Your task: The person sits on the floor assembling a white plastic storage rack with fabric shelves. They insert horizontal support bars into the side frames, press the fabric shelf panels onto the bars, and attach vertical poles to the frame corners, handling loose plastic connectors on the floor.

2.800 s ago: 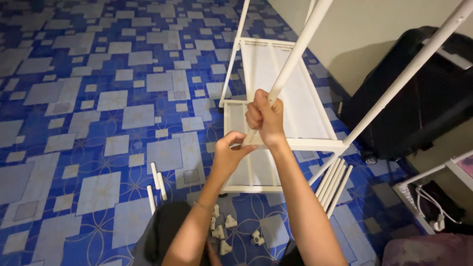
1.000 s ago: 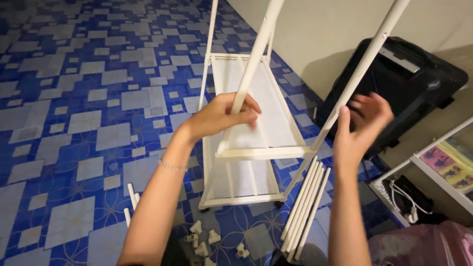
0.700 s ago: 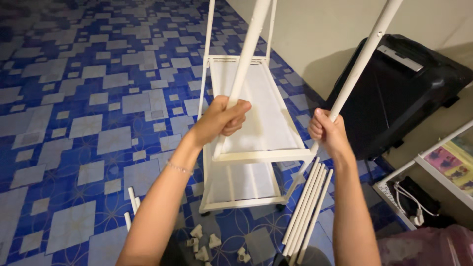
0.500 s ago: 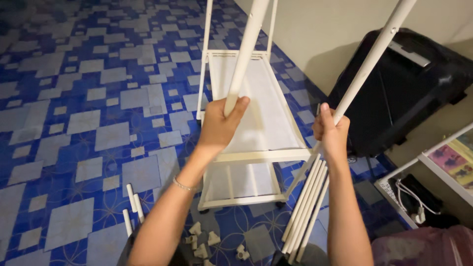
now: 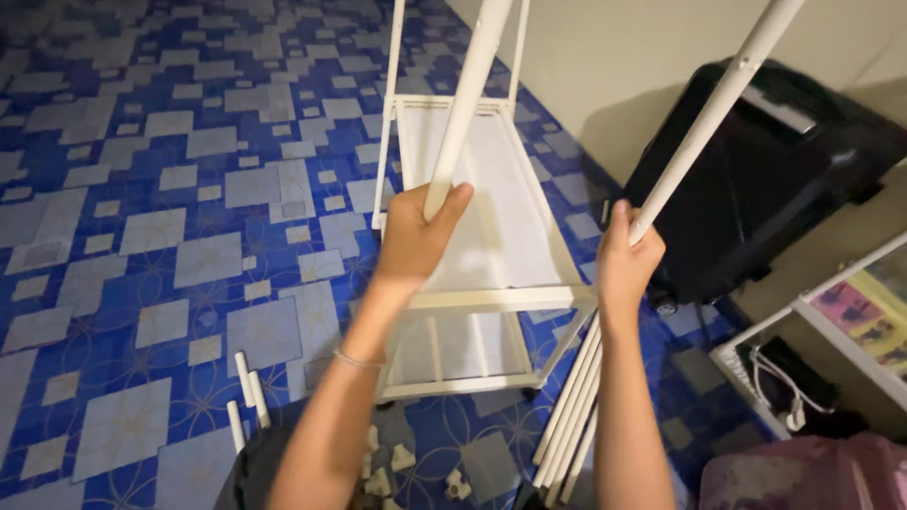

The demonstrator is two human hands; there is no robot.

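From the head camera we see our left hand (image 5: 411, 236) closed around the lower end of a white tube (image 5: 468, 104) that slants up out of frame, and our right hand (image 5: 625, 260) wrapped around a second white tube (image 5: 713, 109) leaning the same way. Both poles stand over a white shelf frame (image 5: 491, 302) lying on the blue patterned floor (image 5: 142, 189). We judge the tubes light, stiff and smooth, a little slippery, so taking hold near the lower end, as now, gives control. More white tubes (image 5: 567, 416) lean by the frame; small white connectors (image 5: 397, 463) lie below. The tube tops are cut off, and a black suitcase (image 5: 765, 179) hides the wall corner.
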